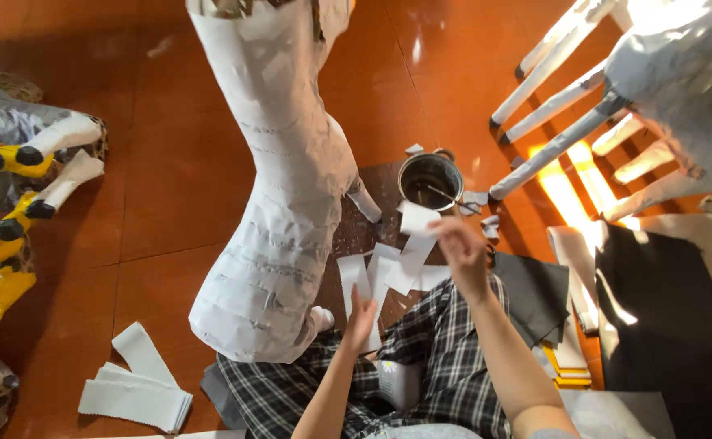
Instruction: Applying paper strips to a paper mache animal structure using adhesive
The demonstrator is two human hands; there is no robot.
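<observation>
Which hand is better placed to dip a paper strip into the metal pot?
Right, most likely. The right hand holds a white paper strip raised just beside the metal pot. The left hand sits lower and farther from the pot, on other strips over the plaid lap.

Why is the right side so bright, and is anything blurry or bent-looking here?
Head view: sunlight blows out a patch of the orange floor and the white figure's legs at upper right; the left side sits in shadow. The right hand lifting a paper strip looks slightly motion-blurred. The wide lens splays the tall white papier-mache form outward.
</observation>
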